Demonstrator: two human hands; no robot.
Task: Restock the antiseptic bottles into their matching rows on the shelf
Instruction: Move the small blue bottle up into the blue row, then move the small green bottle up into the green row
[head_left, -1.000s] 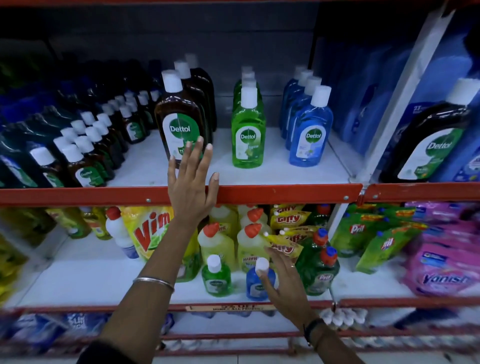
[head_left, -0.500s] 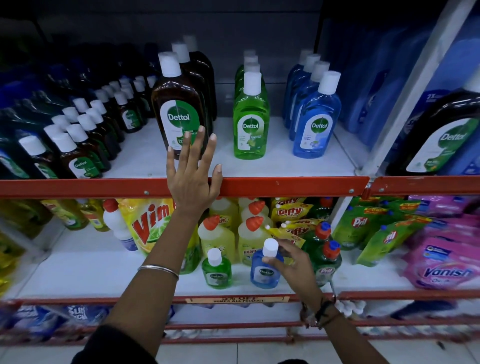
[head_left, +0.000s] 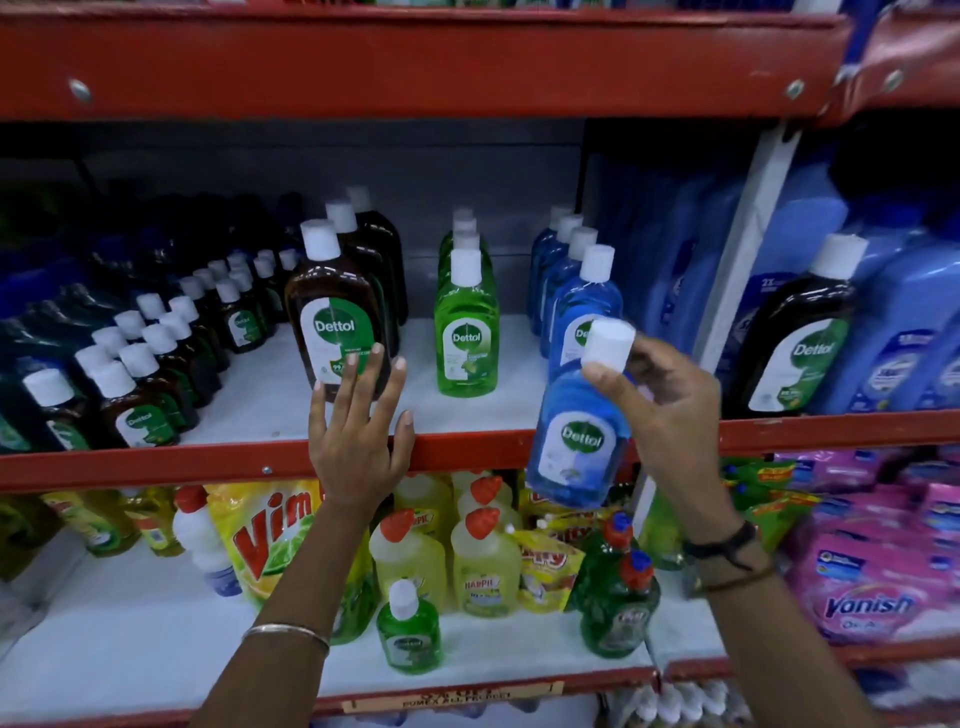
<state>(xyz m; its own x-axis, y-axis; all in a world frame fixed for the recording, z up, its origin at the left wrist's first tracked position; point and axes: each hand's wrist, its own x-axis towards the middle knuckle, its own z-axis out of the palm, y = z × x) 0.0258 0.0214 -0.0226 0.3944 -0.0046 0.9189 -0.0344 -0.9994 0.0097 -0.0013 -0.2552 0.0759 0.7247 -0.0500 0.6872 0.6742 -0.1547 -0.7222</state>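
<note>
Low in the frame, a small green plastic bottle with a white cap (head_left: 409, 631) stands on the white lower shelf (head_left: 130, 644), just in front of yellow bottles with orange caps (head_left: 480, 558). Above it, at centre, the left hand (head_left: 358, 441) lies flat with fingers (head_left: 363, 376) spread open, palm over the red metal shelf edge (head_left: 156, 462) and fingertips against the label of the large brown Dettol bottle with a white cap (head_left: 332, 317). At centre right the right hand (head_left: 670, 415) has its fingers closed around the neck of a blue Dettol bottle with a white cap (head_left: 576, 436), held tilted in the air in front of the shelf edge. Behind it, on the middle shelf, stands the row of matching blue Dettol bottles (head_left: 579, 283), with a row of green Dettol bottles (head_left: 466, 317) to its left. Small brown bottles (head_left: 135, 384) fill the left of the frame.
</note>
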